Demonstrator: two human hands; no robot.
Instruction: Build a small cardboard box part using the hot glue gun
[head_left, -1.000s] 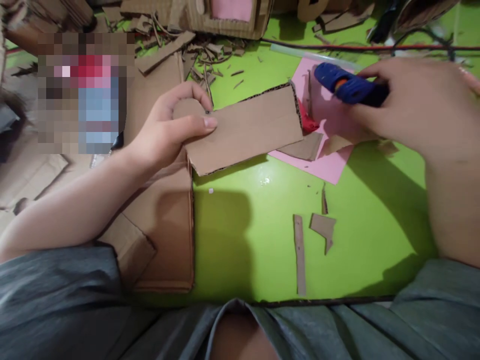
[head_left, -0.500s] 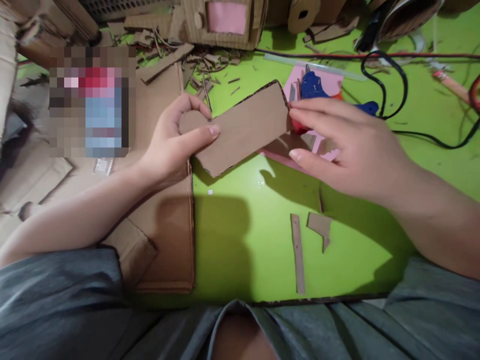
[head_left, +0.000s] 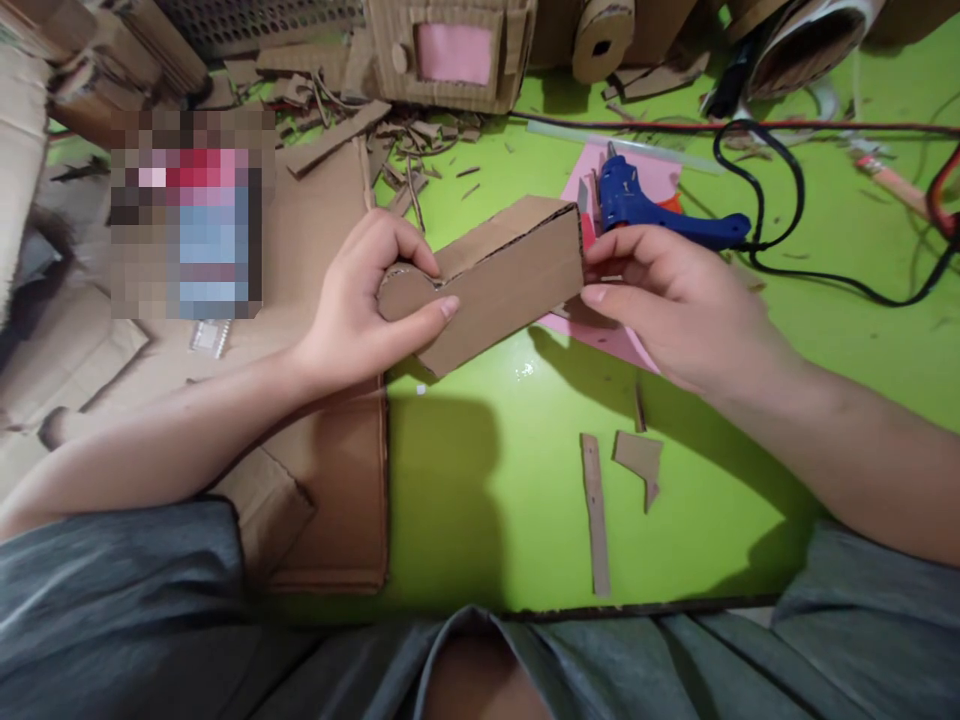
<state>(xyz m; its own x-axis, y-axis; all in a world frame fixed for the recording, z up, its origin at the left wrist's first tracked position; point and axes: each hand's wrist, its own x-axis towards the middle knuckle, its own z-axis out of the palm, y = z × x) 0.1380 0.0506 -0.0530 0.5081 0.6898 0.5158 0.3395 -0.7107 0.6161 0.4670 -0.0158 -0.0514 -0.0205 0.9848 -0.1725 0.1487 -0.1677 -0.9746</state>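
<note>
A small hollow cardboard form (head_left: 510,285), with a long straight body and a rounded left end, is held tilted above the green table. My left hand (head_left: 375,300) grips that rounded end, thumb on the front face and fingers curled over the back. At the right end, my right hand (head_left: 667,300) has thumb and fingers closed in on the short edge; the fingertips partly hide behind it. Just beyond the right hand lies a blue glue gun (head_left: 637,205) on a pink sheet (head_left: 592,165).
Below the hands lie a cardboard strip (head_left: 595,515) and an angular scrap (head_left: 640,462). A large cardboard sheet (head_left: 337,500) covers the left side. Scraps and a cardboard box with a pink window (head_left: 454,53) stand behind. A black cord (head_left: 847,285) loops at right.
The cardboard form has tipped so its top side shows, and it sits slightly lower and to the right. My right thumb and fingers have drawn together at its right end.
</note>
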